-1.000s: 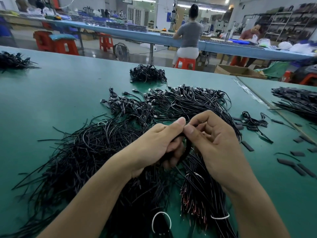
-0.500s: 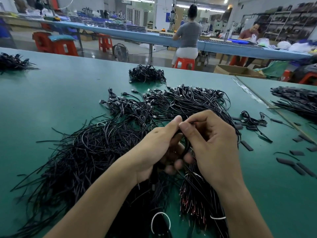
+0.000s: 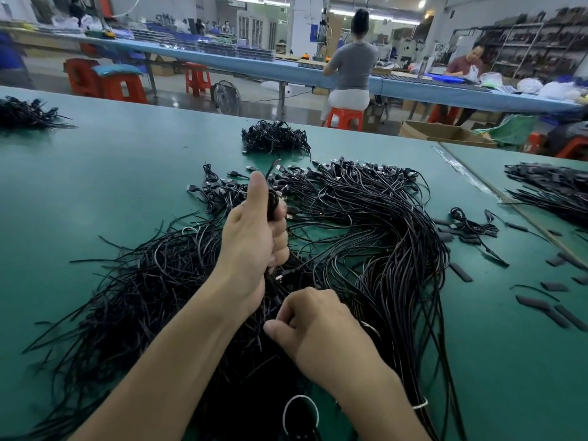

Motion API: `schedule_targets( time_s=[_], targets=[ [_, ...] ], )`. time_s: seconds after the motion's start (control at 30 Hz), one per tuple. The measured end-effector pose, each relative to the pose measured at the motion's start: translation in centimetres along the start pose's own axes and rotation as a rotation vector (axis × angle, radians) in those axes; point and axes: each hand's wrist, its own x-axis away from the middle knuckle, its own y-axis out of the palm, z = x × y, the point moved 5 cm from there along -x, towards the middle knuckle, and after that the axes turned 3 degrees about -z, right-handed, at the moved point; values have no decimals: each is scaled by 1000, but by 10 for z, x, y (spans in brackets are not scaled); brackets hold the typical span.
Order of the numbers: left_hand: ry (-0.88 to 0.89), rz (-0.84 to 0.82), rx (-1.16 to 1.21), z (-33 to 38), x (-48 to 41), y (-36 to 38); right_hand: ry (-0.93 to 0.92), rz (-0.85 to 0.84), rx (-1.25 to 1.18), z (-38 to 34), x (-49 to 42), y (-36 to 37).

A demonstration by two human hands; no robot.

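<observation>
A big heap of thin black cables (image 3: 375, 237) with plug ends lies spread over the green table (image 3: 105, 186). My left hand (image 3: 254, 237) is raised over the heap, thumb up, its fingers curled round a small bunch of black cables (image 3: 273, 202) that stands upright in the fist. My right hand (image 3: 318, 329) is lower and nearer me, fingers curled and pinching black cable strands in the heap. What its fingertips hold is partly hidden.
A small cable pile (image 3: 275, 140) sits farther back, another (image 3: 25, 113) at far left, a third (image 3: 553, 189) at right. Short black sleeve pieces (image 3: 553, 313) lie scattered right. White tie loops (image 3: 300, 415) lie near me. People sit at a blue bench (image 3: 286, 70) behind.
My hands, which were together over the heap, have parted. The left hand rose and moved away with a bunch of cables. The right hand dropped back toward me.
</observation>
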Motion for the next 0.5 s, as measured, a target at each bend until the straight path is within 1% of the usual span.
schedule_targets(
  time_s=[0.13,0.23,0.33,0.5],
  targets=[
    [26,-10,30,0,3,2,23,4,27,0,-3,8],
    [46,-40,-52,-2,5,4,42,-5,-25,7,-2,4],
    [73,-78,-123,-3,7,5,47,17,-5,11,0,-4],
    [48,-69,-129,0,8,7,5,-60,42,9,3,1]
  ],
)
